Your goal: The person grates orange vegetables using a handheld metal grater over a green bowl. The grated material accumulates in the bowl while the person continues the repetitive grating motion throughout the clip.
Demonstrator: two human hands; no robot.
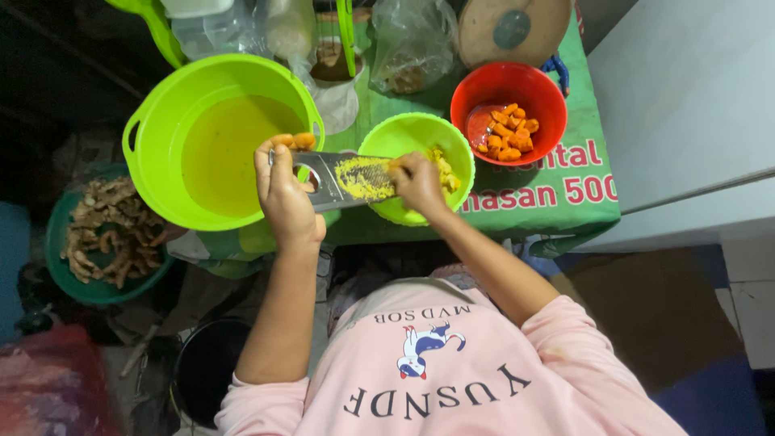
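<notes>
My left hand [284, 190] grips the handle end of a flat metal grater [343, 179], its fingertips stained orange. The grater lies across to the rim of a small lime-green bowl [408, 133] and is coated with yellow pulp. My right hand [417, 182] presses a small yellow-orange root piece against the grater's far end, over the bowl. Yellow grated pulp lies inside that bowl. A red bowl [533, 89] to the right holds several peeled orange root pieces in a little liquid.
A large lime-green basin [161, 121] with yellowish liquid stands at left. Lower left, a dark green basin [60, 234] holds brown unpeeled roots. Plastic bags, containers and a round lid crowd the back of the green-covered table [589, 206]. A white surface rises at right.
</notes>
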